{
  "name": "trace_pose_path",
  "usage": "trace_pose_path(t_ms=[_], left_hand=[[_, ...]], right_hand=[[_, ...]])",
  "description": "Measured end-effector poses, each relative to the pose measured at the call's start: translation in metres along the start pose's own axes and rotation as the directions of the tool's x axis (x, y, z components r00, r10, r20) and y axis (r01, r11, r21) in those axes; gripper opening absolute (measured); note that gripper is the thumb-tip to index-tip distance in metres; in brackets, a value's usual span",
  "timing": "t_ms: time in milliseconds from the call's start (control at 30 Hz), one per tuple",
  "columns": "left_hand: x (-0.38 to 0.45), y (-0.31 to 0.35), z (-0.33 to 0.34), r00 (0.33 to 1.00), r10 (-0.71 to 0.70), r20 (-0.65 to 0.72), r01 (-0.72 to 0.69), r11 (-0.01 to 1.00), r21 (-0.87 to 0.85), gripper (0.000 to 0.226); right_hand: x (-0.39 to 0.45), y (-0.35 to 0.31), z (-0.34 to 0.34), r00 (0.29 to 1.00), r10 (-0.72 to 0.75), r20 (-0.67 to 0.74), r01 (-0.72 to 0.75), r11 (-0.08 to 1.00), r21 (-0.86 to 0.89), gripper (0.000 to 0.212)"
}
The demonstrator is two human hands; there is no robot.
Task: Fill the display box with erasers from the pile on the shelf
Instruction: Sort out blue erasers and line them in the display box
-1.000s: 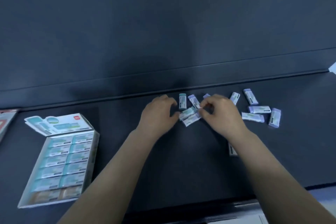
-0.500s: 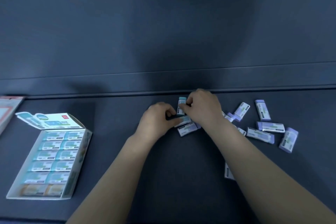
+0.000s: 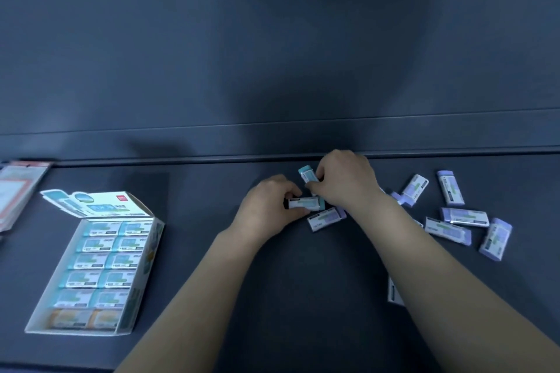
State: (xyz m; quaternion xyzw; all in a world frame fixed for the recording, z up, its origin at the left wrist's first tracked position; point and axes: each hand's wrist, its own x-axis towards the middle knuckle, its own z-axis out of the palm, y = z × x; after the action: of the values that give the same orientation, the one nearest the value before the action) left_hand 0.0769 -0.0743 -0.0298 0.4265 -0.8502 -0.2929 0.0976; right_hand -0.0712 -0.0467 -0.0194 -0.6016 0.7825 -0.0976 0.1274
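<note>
A teal-capped eraser (image 3: pixel 306 203) is pinched lengthwise in the grip of the left hand (image 3: pixel 266 209), thumb and curled fingers closed round it. A second teal eraser (image 3: pixel 307 175) is held in the closed grip of the right hand (image 3: pixel 344 180), just behind the first. A purple eraser (image 3: pixel 325 218) lies on the dark shelf (image 3: pixel 288 281) just in front of the first eraser, and the remaining pile (image 3: pixel 460 215) is scattered to its right. The display box (image 3: pixel 91 269), rows largely filled, is seen well to the left of it.
</note>
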Motion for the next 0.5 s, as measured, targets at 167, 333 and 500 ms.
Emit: trace_pose_path(t_ms=[167,333,500], left_hand=[[-0.007,-0.007,-0.006,1.0,0.023,-0.002,-0.023,0.999,-0.04,0.017],[-0.021,-0.012,-0.021,0.994,-0.041,-0.097,0.024,0.984,-0.174,0.014],[-0.041,-0.021,-0.042,0.965,-0.158,-0.21,0.07,0.925,-0.374,0.024]], right_hand=[[-0.006,-0.003,0.002,0.999,-0.014,-0.032,0.018,0.993,0.113,0.012],[-0.015,-0.007,0.005,0.992,0.055,-0.113,0.0,0.901,0.434,0.012],[-0.034,-0.034,0.0,0.988,0.092,-0.12,0.034,0.637,0.77,0.011]])
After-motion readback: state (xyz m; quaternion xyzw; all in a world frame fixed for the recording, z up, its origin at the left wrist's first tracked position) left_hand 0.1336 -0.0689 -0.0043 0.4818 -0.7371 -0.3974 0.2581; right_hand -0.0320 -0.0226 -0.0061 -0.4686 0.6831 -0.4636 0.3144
